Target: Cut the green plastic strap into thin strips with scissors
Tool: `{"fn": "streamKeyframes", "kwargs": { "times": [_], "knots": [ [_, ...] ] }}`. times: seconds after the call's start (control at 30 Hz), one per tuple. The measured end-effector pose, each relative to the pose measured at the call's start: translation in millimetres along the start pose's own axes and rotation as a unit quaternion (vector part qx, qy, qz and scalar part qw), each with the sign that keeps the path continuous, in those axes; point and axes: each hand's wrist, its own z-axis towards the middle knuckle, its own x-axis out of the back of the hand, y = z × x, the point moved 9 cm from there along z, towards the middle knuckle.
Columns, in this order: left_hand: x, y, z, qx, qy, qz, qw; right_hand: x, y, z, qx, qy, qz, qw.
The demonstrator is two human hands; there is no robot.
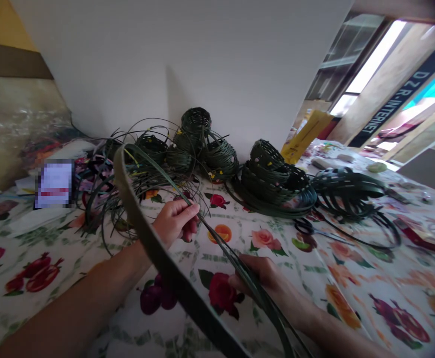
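Long dark green weaving strips (222, 243) run slantwise across the view, from the upper left down to the lower right. My left hand (176, 219) is closed, pinching the strips between thumb and fingers. Lower right, my right hand (262, 278) is closed around the same bundle, its fingers partly hidden behind the strips. One wide strip (142, 233) loops up and bends back toward me, passing in front of my left forearm. Beyond my left hand lies a tangle of thin green strands (124, 199).
Several small woven green baskets (219, 156) stand by the white wall, and more are stacked (265, 174) right of them. Scissors (321, 231) and coiled strips (347, 191) lie to the right. A phone-like screen (54, 184) is at left. A flowered cloth (247, 219) covers the table.
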Motion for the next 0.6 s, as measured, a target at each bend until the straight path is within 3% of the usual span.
{"fn": "streamKeyframes", "kwargs": {
  "times": [0.13,0.5,0.6],
  "knots": [
    [1.6,-1,1,-0.001,0.0,0.016,1.0,-2,2,0,0.02,-0.003,-0.031,0.999],
    [6.0,-2,2,0.051,0.007,0.007,0.999,-1,-5,1,0.022,-0.018,0.027,0.999],
    [13.6,6,3,0.028,0.025,0.022,0.999,1,-5,1,0.017,-0.005,0.017,1.0]
  ]
}}
